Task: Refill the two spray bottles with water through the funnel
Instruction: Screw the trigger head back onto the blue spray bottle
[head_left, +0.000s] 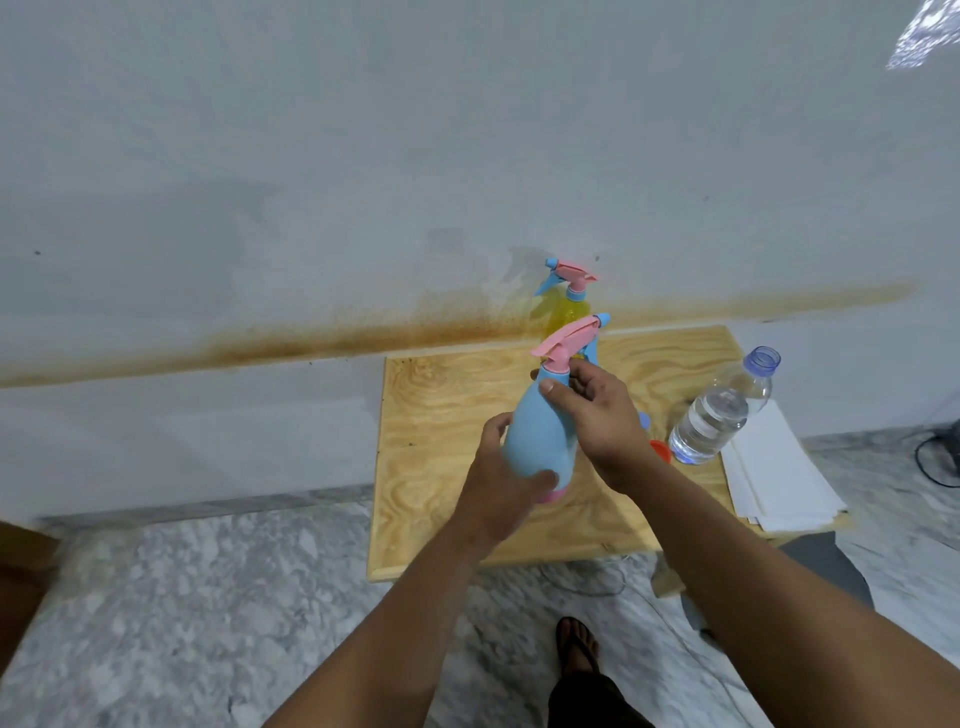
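The blue spray bottle (540, 436) is tilting over the desk (441, 395) near its left edge, neck up toward the wall. Left hand (498, 483) is gripping its base; right hand (592, 415) fingers (550, 387) are pinching the pink cap collar, nearest for unscrewing.

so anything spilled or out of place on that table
No spill shows on the wooden table. The water bottle stands uncapped, normal for pouring. The only odd mark is a rusty brown spatter band along the wall behind, which looks like an old stain.
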